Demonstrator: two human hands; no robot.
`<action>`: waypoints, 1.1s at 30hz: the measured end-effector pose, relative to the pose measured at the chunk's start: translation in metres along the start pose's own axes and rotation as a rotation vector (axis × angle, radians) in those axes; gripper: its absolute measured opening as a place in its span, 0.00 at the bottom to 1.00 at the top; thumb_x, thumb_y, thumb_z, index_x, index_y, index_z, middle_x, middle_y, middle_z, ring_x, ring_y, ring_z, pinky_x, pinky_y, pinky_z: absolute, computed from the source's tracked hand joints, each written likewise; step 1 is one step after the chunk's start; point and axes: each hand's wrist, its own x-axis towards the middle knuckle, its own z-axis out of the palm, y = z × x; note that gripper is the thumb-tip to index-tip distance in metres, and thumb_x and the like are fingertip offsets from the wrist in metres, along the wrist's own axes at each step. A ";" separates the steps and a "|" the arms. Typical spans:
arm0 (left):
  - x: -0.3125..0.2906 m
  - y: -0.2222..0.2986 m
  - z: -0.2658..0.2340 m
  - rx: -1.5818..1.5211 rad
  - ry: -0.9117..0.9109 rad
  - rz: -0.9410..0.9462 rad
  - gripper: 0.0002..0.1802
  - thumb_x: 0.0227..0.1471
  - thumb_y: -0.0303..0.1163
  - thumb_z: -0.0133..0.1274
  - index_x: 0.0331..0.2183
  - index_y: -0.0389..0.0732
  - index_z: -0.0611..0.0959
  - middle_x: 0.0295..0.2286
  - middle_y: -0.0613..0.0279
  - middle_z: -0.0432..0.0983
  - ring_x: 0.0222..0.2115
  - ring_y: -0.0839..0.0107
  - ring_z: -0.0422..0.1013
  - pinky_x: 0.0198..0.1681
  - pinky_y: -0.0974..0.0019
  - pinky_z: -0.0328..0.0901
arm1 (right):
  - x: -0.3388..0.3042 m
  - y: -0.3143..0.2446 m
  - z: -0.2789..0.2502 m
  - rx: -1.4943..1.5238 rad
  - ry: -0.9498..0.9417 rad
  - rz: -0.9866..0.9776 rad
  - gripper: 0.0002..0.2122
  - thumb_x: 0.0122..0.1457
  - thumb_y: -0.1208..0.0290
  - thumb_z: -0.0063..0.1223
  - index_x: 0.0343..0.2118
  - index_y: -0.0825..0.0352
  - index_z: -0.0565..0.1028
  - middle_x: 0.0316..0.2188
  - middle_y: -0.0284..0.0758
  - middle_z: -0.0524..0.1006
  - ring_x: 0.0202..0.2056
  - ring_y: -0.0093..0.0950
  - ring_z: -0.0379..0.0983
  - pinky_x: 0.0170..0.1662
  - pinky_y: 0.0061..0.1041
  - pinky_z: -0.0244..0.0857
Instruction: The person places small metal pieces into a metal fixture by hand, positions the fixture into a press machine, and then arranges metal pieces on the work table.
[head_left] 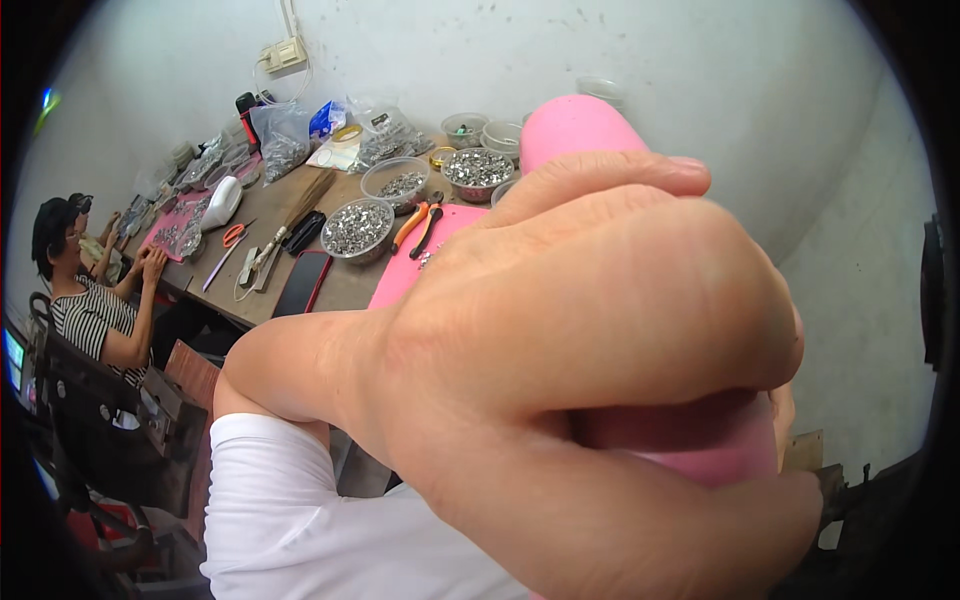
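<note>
My left hand (570,310) fills the right half of the view, very close up. Its fingers and thumb are wrapped round a smooth pink bottle-like cylinder (580,125). The cylinder's rounded end shows above the fingers, and more pink appears in the gap between thumb and index finger; the rest is hidden by the hand. My left arm comes from a white sleeve (270,480) at lower left. A small strip of skin shows past the hand's right side; whose finger it is I cannot make out. My right hand is not recognisable anywhere.
On the table behind lie tubs of small metal parts (357,228), orange-handled pliers (410,228), a pink mat (400,280), a phone (302,285), scissors (232,238), a brush (308,195) and a white bottle (222,203). Two people (95,310) sit at the left.
</note>
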 end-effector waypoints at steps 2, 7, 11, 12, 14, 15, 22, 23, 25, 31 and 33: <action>0.000 0.001 -0.002 -0.007 -0.011 -0.014 0.15 0.40 0.27 0.68 0.35 0.47 0.87 0.32 0.61 0.70 0.27 0.68 0.69 0.32 0.64 0.61 | 0.000 0.001 -0.001 -0.012 0.007 0.002 0.44 0.36 0.81 0.68 0.64 0.73 0.63 0.53 0.41 0.73 0.52 0.28 0.71 0.60 0.29 0.62; 0.002 0.007 -0.004 0.002 -0.036 -0.052 0.15 0.40 0.27 0.68 0.35 0.47 0.87 0.32 0.61 0.71 0.28 0.67 0.70 0.34 0.63 0.61 | 0.000 0.003 0.000 -0.012 0.006 0.018 0.44 0.37 0.81 0.67 0.63 0.73 0.64 0.52 0.40 0.74 0.52 0.28 0.71 0.60 0.29 0.62; 0.004 0.007 -0.004 0.000 -0.056 -0.092 0.15 0.40 0.27 0.68 0.35 0.47 0.87 0.33 0.61 0.71 0.29 0.66 0.70 0.35 0.62 0.62 | 0.001 0.007 -0.002 -0.024 0.008 0.000 0.44 0.37 0.81 0.67 0.64 0.73 0.63 0.53 0.40 0.74 0.52 0.28 0.71 0.60 0.29 0.62; 0.003 0.011 -0.009 0.001 -0.061 -0.103 0.15 0.40 0.27 0.68 0.35 0.47 0.87 0.33 0.60 0.71 0.29 0.66 0.71 0.36 0.62 0.62 | 0.001 0.008 -0.002 -0.014 0.010 -0.002 0.44 0.37 0.81 0.67 0.64 0.73 0.63 0.53 0.40 0.74 0.52 0.28 0.71 0.60 0.29 0.62; 0.007 0.004 -0.006 0.000 -0.070 -0.125 0.15 0.40 0.27 0.68 0.35 0.48 0.87 0.33 0.60 0.71 0.29 0.66 0.71 0.37 0.62 0.62 | 0.000 0.008 -0.003 -0.010 0.013 0.007 0.44 0.37 0.81 0.67 0.64 0.73 0.63 0.53 0.41 0.73 0.52 0.28 0.71 0.60 0.29 0.62; 0.008 0.004 -0.012 -0.001 -0.074 -0.136 0.15 0.40 0.27 0.68 0.35 0.48 0.87 0.33 0.60 0.71 0.30 0.66 0.71 0.37 0.61 0.62 | 0.000 0.008 -0.004 -0.007 0.016 0.015 0.44 0.37 0.81 0.67 0.64 0.73 0.63 0.53 0.41 0.73 0.52 0.28 0.71 0.60 0.29 0.62; 0.008 0.007 -0.001 0.001 -0.107 -0.205 0.16 0.40 0.27 0.69 0.35 0.48 0.87 0.34 0.60 0.72 0.31 0.65 0.72 0.40 0.60 0.63 | 0.000 0.010 -0.003 0.003 0.038 0.073 0.44 0.37 0.82 0.66 0.64 0.72 0.62 0.53 0.41 0.73 0.52 0.29 0.71 0.60 0.29 0.62; 0.010 0.005 -0.003 0.001 -0.111 -0.215 0.16 0.40 0.27 0.69 0.35 0.48 0.87 0.34 0.60 0.72 0.31 0.64 0.72 0.40 0.60 0.63 | -0.001 0.009 -0.003 0.020 0.042 0.078 0.44 0.37 0.82 0.66 0.64 0.72 0.62 0.53 0.41 0.72 0.53 0.29 0.71 0.60 0.29 0.62; 0.012 0.004 -0.009 -0.002 -0.119 -0.232 0.16 0.39 0.27 0.69 0.35 0.48 0.88 0.35 0.60 0.72 0.31 0.64 0.73 0.41 0.59 0.63 | -0.001 0.010 -0.003 0.037 0.048 0.083 0.44 0.37 0.82 0.65 0.64 0.72 0.62 0.54 0.41 0.72 0.53 0.29 0.71 0.60 0.29 0.62; 0.012 0.012 -0.007 -0.008 -0.143 -0.269 0.16 0.39 0.27 0.69 0.35 0.49 0.88 0.35 0.60 0.73 0.32 0.63 0.73 0.43 0.58 0.64 | 0.000 0.019 -0.005 0.016 0.089 -0.005 0.44 0.37 0.83 0.65 0.64 0.72 0.62 0.54 0.41 0.71 0.55 0.31 0.70 0.61 0.31 0.62; 0.015 0.009 -0.004 -0.010 -0.149 -0.282 0.16 0.39 0.27 0.69 0.35 0.49 0.88 0.35 0.60 0.73 0.33 0.63 0.74 0.44 0.58 0.64 | 0.000 0.020 -0.006 0.005 0.080 0.000 0.44 0.36 0.83 0.66 0.64 0.72 0.62 0.53 0.41 0.71 0.55 0.31 0.70 0.60 0.31 0.63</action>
